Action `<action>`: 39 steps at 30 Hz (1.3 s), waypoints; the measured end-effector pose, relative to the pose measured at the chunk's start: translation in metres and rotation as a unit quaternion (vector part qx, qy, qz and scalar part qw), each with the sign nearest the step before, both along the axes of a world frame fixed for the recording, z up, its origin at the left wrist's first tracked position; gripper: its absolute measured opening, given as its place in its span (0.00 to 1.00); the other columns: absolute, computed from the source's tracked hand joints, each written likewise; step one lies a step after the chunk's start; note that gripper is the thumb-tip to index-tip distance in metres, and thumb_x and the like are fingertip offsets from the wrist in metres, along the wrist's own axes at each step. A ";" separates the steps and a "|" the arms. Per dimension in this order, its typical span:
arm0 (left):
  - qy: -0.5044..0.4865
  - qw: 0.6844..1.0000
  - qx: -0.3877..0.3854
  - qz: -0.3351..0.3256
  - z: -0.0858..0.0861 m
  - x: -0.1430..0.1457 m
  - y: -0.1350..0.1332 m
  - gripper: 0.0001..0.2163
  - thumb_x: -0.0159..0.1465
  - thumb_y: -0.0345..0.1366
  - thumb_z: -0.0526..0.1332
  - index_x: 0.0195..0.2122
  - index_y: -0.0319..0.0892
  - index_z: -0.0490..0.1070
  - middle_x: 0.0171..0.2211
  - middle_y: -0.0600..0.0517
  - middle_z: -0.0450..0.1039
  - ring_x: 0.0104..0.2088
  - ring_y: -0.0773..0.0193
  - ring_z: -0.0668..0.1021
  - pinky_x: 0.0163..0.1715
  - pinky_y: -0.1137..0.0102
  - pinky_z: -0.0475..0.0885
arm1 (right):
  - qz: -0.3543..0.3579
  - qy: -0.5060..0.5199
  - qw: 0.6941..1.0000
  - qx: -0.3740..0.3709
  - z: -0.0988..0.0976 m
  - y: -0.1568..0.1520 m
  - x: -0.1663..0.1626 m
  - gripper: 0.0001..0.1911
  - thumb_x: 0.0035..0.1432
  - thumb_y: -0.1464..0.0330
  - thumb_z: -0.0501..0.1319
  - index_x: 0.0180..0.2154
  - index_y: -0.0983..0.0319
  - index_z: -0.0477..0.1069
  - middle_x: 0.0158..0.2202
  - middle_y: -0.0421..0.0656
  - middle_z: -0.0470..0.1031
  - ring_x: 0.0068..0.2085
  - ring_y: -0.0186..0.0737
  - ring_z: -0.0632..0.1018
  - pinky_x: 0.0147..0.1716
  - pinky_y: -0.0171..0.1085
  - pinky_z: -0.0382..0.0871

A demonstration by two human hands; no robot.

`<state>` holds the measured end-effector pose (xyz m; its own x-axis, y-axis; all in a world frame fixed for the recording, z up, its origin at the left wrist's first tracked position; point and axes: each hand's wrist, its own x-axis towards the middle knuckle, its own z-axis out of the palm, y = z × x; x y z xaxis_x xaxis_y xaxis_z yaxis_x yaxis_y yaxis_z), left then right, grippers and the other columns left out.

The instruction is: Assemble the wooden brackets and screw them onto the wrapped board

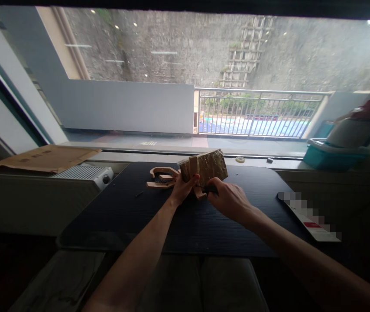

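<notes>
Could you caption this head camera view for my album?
At a dark table beside a window, the left hand grips a shiny brown block while the right hand holds a dark tool.

Left hand (181,190) grips a wooden hook (193,165) against a brown wrapped block (213,168) above the dark table (133,221), right hand (232,198) holds a dark tool (211,189) by the hook, loose wooden pieces (159,185) nearby, brown envelope (48,157) over the heater (81,172).

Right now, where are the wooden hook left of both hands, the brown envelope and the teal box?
Wooden hook (165,169): head view, curved upper bar.
Envelope (50,157): head view, upper face.
Teal box (332,157): head view, front side.
</notes>
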<state>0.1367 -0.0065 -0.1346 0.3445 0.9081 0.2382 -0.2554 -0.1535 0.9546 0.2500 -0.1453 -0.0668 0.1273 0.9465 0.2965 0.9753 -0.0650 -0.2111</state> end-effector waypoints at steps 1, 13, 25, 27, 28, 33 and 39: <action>0.001 1.000 0.000 0.001 0.000 0.000 0.000 0.21 0.45 0.43 0.70 0.38 0.39 0.68 0.30 0.53 0.74 0.30 0.66 0.75 0.29 0.73 0.69 | 0.017 -0.034 0.999 0.000 0.004 -0.001 0.001 0.11 0.56 0.66 0.55 0.42 0.58 0.68 0.31 0.41 0.76 0.31 0.40 0.76 0.25 0.35 0.55; -0.001 1.000 -0.013 0.004 -0.003 0.003 0.001 0.21 0.47 0.43 0.69 0.38 0.40 0.67 0.30 0.54 0.73 0.29 0.67 0.74 0.29 0.74 0.69 | 0.053 -0.116 0.992 0.011 -0.005 -0.003 -0.010 0.12 0.63 0.69 0.47 0.39 0.62 0.68 0.32 0.44 0.76 0.32 0.39 0.76 0.27 0.35 0.57; 0.002 1.000 0.004 0.002 -0.001 0.000 -0.001 0.22 0.45 0.43 0.70 0.38 0.39 0.69 0.32 0.52 0.75 0.31 0.65 0.76 0.30 0.73 0.70 | -0.013 0.013 0.999 -0.030 -0.004 -0.005 0.002 0.14 0.61 0.62 0.50 0.45 0.58 0.69 0.34 0.43 0.77 0.35 0.43 0.76 0.29 0.36 0.59; 0.005 1.000 0.005 0.001 -0.001 -0.001 -0.001 0.21 0.46 0.44 0.70 0.37 0.39 0.69 0.30 0.52 0.74 0.30 0.65 0.76 0.29 0.73 0.70 | 0.024 -0.056 0.998 -0.030 0.000 -0.007 0.002 0.13 0.60 0.66 0.52 0.46 0.57 0.68 0.35 0.42 0.76 0.34 0.41 0.76 0.28 0.35 0.58; 0.007 1.000 0.004 0.001 -0.001 -0.001 -0.001 0.21 0.46 0.44 0.70 0.37 0.39 0.69 0.30 0.52 0.74 0.30 0.65 0.76 0.29 0.73 0.70 | 0.042 -0.092 0.994 -0.030 0.001 -0.008 0.001 0.12 0.60 0.68 0.52 0.45 0.58 0.67 0.35 0.42 0.76 0.34 0.40 0.76 0.27 0.34 0.58; 0.010 1.000 -0.001 0.009 0.000 -0.001 -0.001 0.21 0.46 0.43 0.70 0.38 0.39 0.68 0.32 0.52 0.74 0.32 0.64 0.76 0.32 0.72 0.70 | 0.120 -0.219 0.968 -0.022 0.006 -0.006 -0.004 0.17 0.58 0.79 0.49 0.46 0.64 0.67 0.35 0.48 0.74 0.35 0.41 0.75 0.28 0.35 0.59; 0.007 1.000 -0.015 0.017 0.000 0.001 -0.001 0.23 0.45 0.43 0.70 0.39 0.39 0.67 0.32 0.51 0.74 0.33 0.63 0.76 0.32 0.71 0.70 | 0.094 -0.162 0.982 -0.020 -0.004 -0.004 -0.012 0.14 0.60 0.77 0.48 0.43 0.64 0.69 0.33 0.48 0.75 0.33 0.39 0.75 0.28 0.34 0.59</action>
